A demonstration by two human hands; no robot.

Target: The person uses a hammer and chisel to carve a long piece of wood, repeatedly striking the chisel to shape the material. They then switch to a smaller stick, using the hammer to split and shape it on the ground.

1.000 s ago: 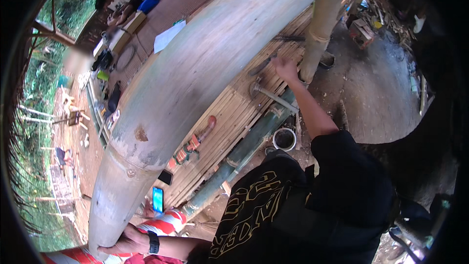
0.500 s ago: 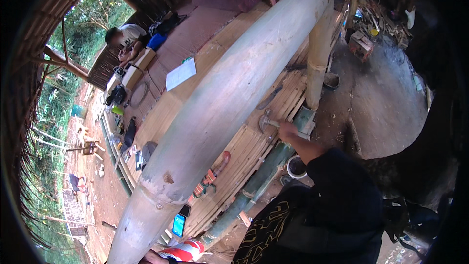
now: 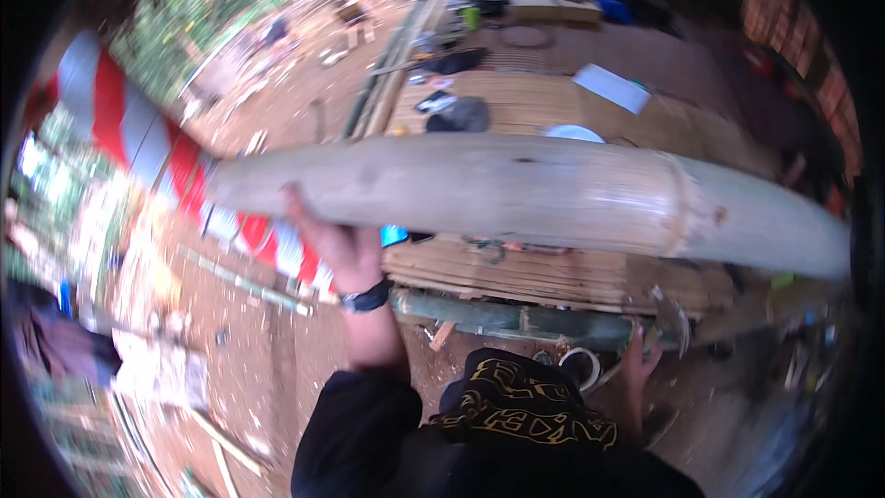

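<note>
A thick, pale bamboo pole [image 3: 516, 186] stretches across the middle of the head view. My left hand [image 3: 339, 251], with a dark band at its wrist, grips its underside toward the left end; the thumb lies against the near side and the other fingers are hidden. Lower right, my right hand [image 3: 638, 361] is closed on a hammer [image 3: 680, 321], whose curved head is blurred. It is beside a green bamboo beam [image 3: 553, 325] at the platform's near edge.
A red-and-white striped wrapped post [image 3: 147, 134] meets the pole's left end. Behind the pole, the slatted platform [image 3: 525, 97] carries a white paper [image 3: 611, 89] and a dark cap [image 3: 461, 115]. A white-rimmed bucket [image 3: 579, 367] stands below the beam. Bamboo lengths lie on the ground.
The view has swung left, so the pole now lies nearly level across it. My left hand, formerly at the lower edge, now shows plainly on the pole. The hammer remains in my right hand.
</note>
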